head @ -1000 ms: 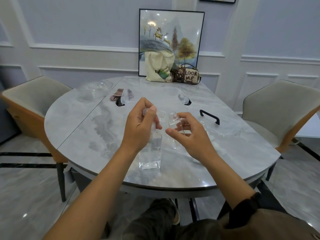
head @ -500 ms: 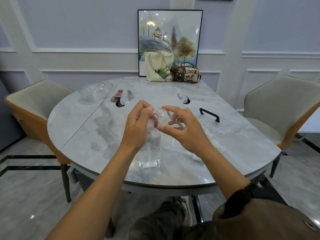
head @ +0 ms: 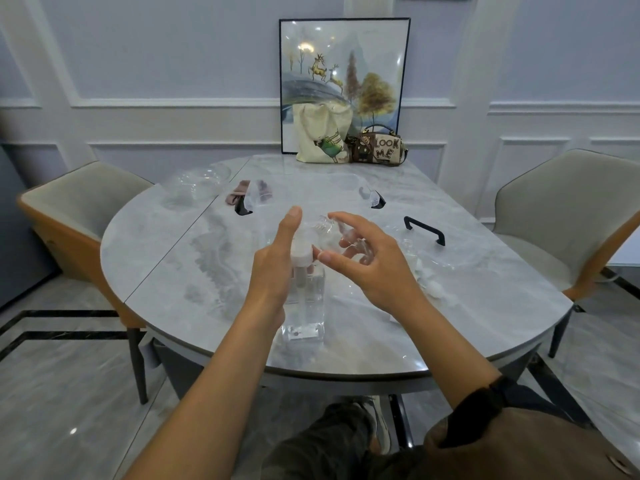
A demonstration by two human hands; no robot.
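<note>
We take this for the filling step: liquid is to go from the tall pump bottle [head: 308, 306] into the small vial [head: 325, 230]. The left hand [head: 273, 268] grips the bottle round its neck, its curled fingers showing through the clear wall, with the forefinger stretched straight up past the white pump head [head: 301, 254]. The right hand [head: 370, 268] curls round the vial and holds it tilted, just beyond and beside that head.

Next, we judge, the vial's ribbed mouth must meet the nozzle (which way it points we cannot tell) before the forefinger presses down.

The bottle is square-sided, hard, glassy plastic, standing upright under the left hand on the smooth marble-patterned table [head: 207, 289]. The vial is round and equally clear. Out past the right hand lie soft white fluffy pads [head: 431, 285] and a rigid black handle [head: 424, 227].
</note>
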